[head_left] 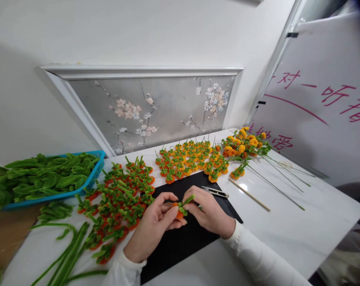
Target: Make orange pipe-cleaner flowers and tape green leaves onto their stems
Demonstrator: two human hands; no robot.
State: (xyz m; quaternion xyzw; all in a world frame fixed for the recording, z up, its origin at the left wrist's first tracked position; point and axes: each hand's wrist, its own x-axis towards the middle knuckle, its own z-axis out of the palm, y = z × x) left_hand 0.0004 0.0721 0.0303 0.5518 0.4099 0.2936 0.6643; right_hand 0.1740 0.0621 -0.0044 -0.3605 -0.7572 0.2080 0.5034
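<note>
Above a black mat (162, 258), both hands meet at one small orange piece with green fuzzy leaves, a pipe-cleaner persimmon (181, 210). My left hand (156, 222) is closed around its orange body from the left. From the right, my right hand (208, 208) pinches the green fuzzy stem at its top. Thread snips (217, 192) lie on the mat just beyond my right hand. Left of my hands stand many orange-red pieces with green tops (120, 198). Yellow-orange ones with thin wires (188, 157) stand in rows behind the mat.
A blue basket (98, 171) of green fuzzy leaves is at the left. Green pipe cleaners (68, 258) lie at the front left. A wooden stick (251, 195), long green-tipped wires (278, 186) and a yellow-orange bunch (245, 143) are on the right. A whiteboard (313, 99) stands behind.
</note>
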